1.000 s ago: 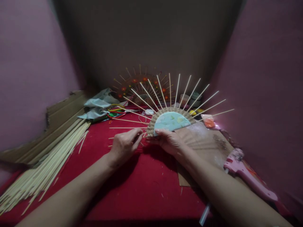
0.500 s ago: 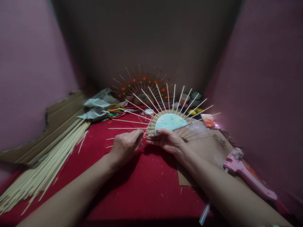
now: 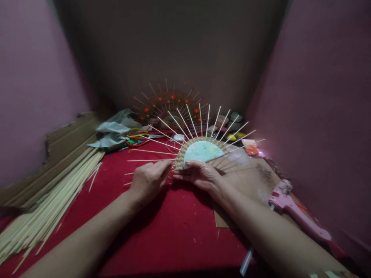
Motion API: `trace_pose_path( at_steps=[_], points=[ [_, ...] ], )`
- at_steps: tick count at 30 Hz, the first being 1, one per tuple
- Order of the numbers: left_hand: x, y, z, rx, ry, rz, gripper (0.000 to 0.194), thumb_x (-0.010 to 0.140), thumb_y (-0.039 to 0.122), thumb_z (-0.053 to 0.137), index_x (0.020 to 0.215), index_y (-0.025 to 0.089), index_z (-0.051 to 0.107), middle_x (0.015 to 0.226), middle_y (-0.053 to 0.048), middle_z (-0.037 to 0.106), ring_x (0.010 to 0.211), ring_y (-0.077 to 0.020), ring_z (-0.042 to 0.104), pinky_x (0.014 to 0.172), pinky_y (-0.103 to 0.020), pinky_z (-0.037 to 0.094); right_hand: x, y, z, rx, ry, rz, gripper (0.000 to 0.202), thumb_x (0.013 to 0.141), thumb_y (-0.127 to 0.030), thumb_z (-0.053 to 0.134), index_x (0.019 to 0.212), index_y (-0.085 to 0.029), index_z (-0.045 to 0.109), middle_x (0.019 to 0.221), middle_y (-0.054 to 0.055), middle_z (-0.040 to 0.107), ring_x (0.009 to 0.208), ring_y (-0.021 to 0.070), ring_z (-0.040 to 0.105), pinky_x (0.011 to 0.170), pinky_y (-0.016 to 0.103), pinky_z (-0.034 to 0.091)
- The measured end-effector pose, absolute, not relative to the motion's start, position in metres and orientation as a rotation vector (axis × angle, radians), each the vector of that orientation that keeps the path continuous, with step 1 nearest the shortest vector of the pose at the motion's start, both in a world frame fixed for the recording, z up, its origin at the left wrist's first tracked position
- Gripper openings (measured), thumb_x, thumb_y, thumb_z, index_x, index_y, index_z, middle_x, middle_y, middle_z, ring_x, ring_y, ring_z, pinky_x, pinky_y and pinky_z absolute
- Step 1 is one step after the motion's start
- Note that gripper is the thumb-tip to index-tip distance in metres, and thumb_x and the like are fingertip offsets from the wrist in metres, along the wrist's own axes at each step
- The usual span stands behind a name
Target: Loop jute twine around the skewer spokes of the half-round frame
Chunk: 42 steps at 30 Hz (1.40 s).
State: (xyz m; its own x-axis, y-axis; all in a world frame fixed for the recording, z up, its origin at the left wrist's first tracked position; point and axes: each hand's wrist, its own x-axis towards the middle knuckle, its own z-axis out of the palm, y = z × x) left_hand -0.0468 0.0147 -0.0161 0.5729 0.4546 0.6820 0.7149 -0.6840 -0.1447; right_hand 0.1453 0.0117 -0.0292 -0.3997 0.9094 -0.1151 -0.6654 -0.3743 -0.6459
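A half-round woven fan (image 3: 179,156) with a pale blue cloth centre (image 3: 203,151) is held over the table, thin sticks (image 3: 188,121) radiating from its curved rim. My right hand (image 3: 199,173) grips its lower left corner, thumb on the cloth and fingers beneath. Close beside that corner, my left hand (image 3: 150,177) is closed with fingertips pinched at the rim, near the lowest sticks. Stick ends poke out to the left behind it. What exactly sits between the left fingertips is hidden; it may be a stick or the weave.
Loose sticks (image 3: 55,197) lie in a bundle on the left by cardboard (image 3: 72,135). Folded cloth (image 3: 114,129) and scissors (image 3: 155,136) lie behind. A pink glue gun (image 3: 298,212) rests at right near a brown board (image 3: 246,177). A decorated fan piece (image 3: 171,102) stands at the back.
The whole view has shifted slightly, so everything appears a little further left. Both hands keep nearly the same hold on the fan; the left fingers stay at the rim.
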Motion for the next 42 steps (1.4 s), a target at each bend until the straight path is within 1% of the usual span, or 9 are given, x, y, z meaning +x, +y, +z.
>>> trace_pose_path(
  at_steps=[3, 9, 16, 19, 24, 28, 33, 37, 42],
  points=[
    [-0.047, 0.015, -0.016, -2.427, -0.899, -0.913, 0.015, 0.09, 0.023, 0.05, 0.098, 0.018, 0.061, 0.082, -0.002, 0.071, 0.064, -0.0151, 0.063, 0.057, -0.026, 0.045, 0.144, 0.01, -0.029, -0.588, -0.59, 1.942, 0.01, 0.067, -0.013, 0.066, 0.074, -0.015, 0.06, 0.069, 0.005, 0.071, 0.074, 0.0216, 0.068, 0.088, 0.049, 0.051],
    [-0.045, 0.012, -0.012, -2.481, -0.85, -0.924, 0.016, 0.089, 0.02, 0.047, 0.097, 0.016, 0.061, 0.081, -0.004, 0.071, 0.064, -0.0159, 0.062, 0.058, -0.027, 0.046, 0.143, 0.009, -0.027, -0.611, -0.559, 1.952, 0.008, 0.066, -0.013, 0.064, 0.073, -0.014, 0.06, 0.069, 0.007, 0.071, 0.075, 0.0231, 0.069, 0.088, 0.048, 0.051],
    [-0.043, 0.007, -0.006, -2.521, -0.967, -0.835, 0.012, 0.083, 0.019, 0.05, 0.083, 0.016, 0.062, 0.074, -0.004, 0.067, 0.064, -0.0175, 0.059, 0.06, -0.029, 0.046, 0.144, 0.01, -0.025, -0.621, -0.528, 1.929, 0.007, 0.067, -0.01, 0.061, 0.073, -0.014, 0.059, 0.069, 0.007, 0.071, 0.076, 0.023, 0.069, 0.087, 0.047, 0.052],
    [-0.042, 0.005, -0.005, -2.526, -1.014, -0.766, 0.012, 0.083, 0.021, 0.052, 0.086, 0.017, 0.063, 0.075, -0.004, 0.068, 0.064, -0.0185, 0.059, 0.06, -0.029, 0.044, 0.145, 0.011, -0.023, -0.648, -0.514, 1.937, 0.008, 0.068, -0.009, 0.06, 0.075, -0.013, 0.057, 0.069, 0.01, 0.07, 0.076, 0.0235, 0.068, 0.084, 0.046, 0.053],
    [-0.042, 0.006, -0.009, -2.522, -1.053, -0.67, 0.019, 0.088, 0.029, 0.05, 0.093, 0.019, 0.065, 0.075, -0.002, 0.07, 0.059, -0.0176, 0.059, 0.056, -0.029, 0.04, 0.144, 0.01, -0.019, -0.659, -0.464, 1.918, 0.006, 0.071, -0.008, 0.056, 0.075, -0.011, 0.057, 0.071, 0.012, 0.069, 0.074, 0.022, 0.068, 0.083, 0.044, 0.053],
    [-0.045, 0.009, -0.013, -2.497, -1.03, -0.595, 0.019, 0.084, 0.031, 0.057, 0.095, 0.019, 0.066, 0.071, -0.001, 0.07, 0.054, -0.0175, 0.057, 0.051, -0.028, 0.036, 0.143, 0.008, -0.017, -0.677, -0.425, 1.905, 0.006, 0.07, -0.006, 0.055, 0.071, -0.012, 0.056, 0.069, 0.012, 0.068, 0.073, 0.0223, 0.067, 0.08, 0.044, 0.053],
    [-0.045, 0.007, -0.01, -2.486, -1.072, -0.515, 0.019, 0.078, 0.031, 0.063, 0.094, 0.02, 0.066, 0.073, -0.001, 0.071, 0.055, -0.0179, 0.056, 0.051, -0.028, 0.033, 0.144, 0.008, -0.017, -0.673, -0.395, 1.927, 0.006, 0.071, -0.006, 0.054, 0.071, -0.012, 0.056, 0.072, 0.012, 0.067, 0.079, 0.0223, 0.066, 0.081, 0.042, 0.053],
    [-0.043, 0.005, -0.006, -2.483, -1.102, -0.419, 0.014, 0.079, 0.029, 0.061, 0.088, 0.02, 0.067, 0.069, -0.001, 0.069, 0.054, -0.0185, 0.055, 0.052, -0.029, 0.032, 0.142, 0.007, -0.018, -0.709, -0.319, 1.95, 0.007, 0.072, -0.007, 0.051, 0.071, -0.013, 0.055, 0.076, 0.013, 0.067, 0.085, 0.0238, 0.065, 0.082, 0.044, 0.054],
    [-0.045, 0.005, -0.004, -2.496, -1.093, -0.406, 0.013, 0.08, 0.03, 0.06, 0.083, 0.019, 0.066, 0.067, -0.001, 0.068, 0.054, -0.018, 0.055, 0.054, -0.03, 0.033, 0.137, 0.002, -0.018, -0.693, -0.231, 1.958, 0.008, 0.074, -0.008, 0.049, 0.073, -0.013, 0.055, 0.081, 0.014, 0.067, 0.093, 0.0248, 0.063, 0.083, 0.043, 0.054]
  ],
)
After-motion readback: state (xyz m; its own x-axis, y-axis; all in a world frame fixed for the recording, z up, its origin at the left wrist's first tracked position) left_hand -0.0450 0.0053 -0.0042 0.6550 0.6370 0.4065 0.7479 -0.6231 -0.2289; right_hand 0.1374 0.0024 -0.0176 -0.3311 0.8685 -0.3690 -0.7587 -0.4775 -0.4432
